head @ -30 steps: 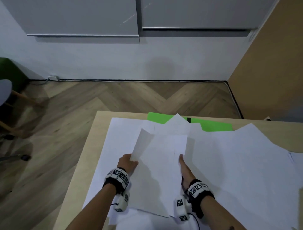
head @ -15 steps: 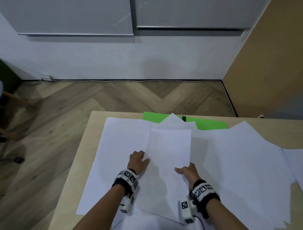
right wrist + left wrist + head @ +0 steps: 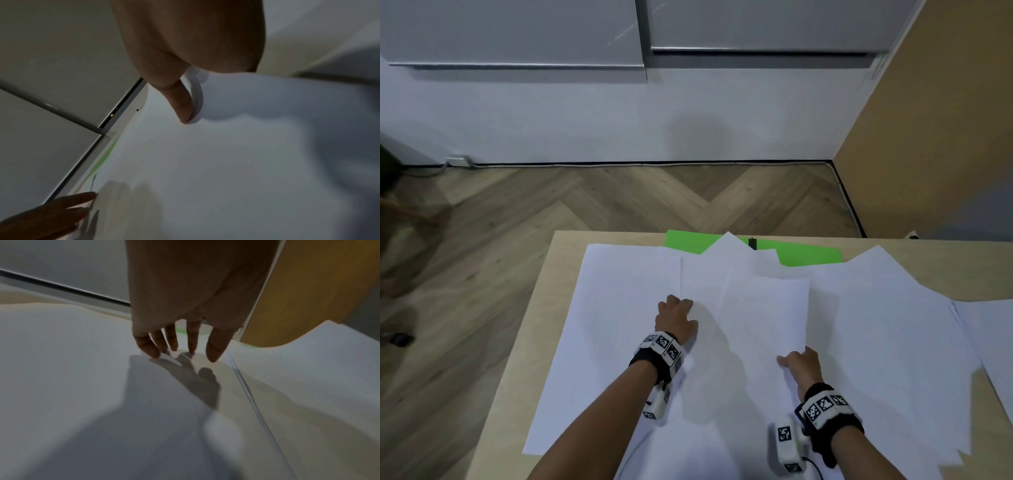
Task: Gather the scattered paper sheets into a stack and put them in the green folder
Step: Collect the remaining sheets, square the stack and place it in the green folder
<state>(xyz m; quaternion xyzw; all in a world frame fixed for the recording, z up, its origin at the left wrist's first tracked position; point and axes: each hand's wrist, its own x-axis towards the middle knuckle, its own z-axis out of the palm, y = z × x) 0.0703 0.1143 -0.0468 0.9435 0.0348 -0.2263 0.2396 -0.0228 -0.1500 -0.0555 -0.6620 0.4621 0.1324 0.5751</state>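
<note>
White paper sheets (image 3: 893, 325) lie spread and overlapping over the wooden table (image 3: 558, 274). The green folder (image 3: 811, 255) lies flat at the far edge, its near part hidden under sheet corners. One sheet (image 3: 760, 325) lies on top in the middle. My left hand (image 3: 676, 317) stands on the paper left of it; in the left wrist view its fingertips (image 3: 153, 353) touch the paper with fingers spread. My right hand (image 3: 796, 361) pinches that top sheet's right edge, the thumb (image 3: 180, 100) pressed on the curled edge.
More sheets reach the table's left side (image 3: 619, 325) and the far right edge (image 3: 993, 329). A small black clip (image 3: 752, 243) sits on the folder. Beyond the table are a wooden floor, a white wall and a brown panel on the right.
The sheet that my left hand held lifted a second ago now lies flat and further right. My left hand let go and rests on the paper; my right hand drew back and took its edge.
</note>
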